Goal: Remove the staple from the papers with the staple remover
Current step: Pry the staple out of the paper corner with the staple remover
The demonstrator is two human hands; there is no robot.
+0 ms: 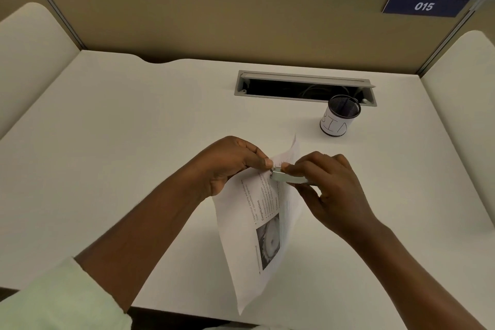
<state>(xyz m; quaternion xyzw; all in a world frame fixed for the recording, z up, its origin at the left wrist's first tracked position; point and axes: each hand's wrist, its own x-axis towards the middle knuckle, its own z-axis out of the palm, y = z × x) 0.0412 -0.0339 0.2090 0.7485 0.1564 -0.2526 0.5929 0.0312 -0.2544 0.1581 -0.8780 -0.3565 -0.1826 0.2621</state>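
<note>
A set of printed papers (263,233) with text and a grey picture hangs tilted above the white desk (134,142). My left hand (233,163) pinches the papers near their upper corner. My right hand (329,185) grips a small metal staple remover (288,177), its tip pressed against the papers right next to my left thumb. The staple itself is too small to make out.
A black mesh pen cup (339,116) with a white label stands at the back right. Behind it an open cable tray (305,87) is set into the desk. Beige partition walls (214,21) close off the back and sides.
</note>
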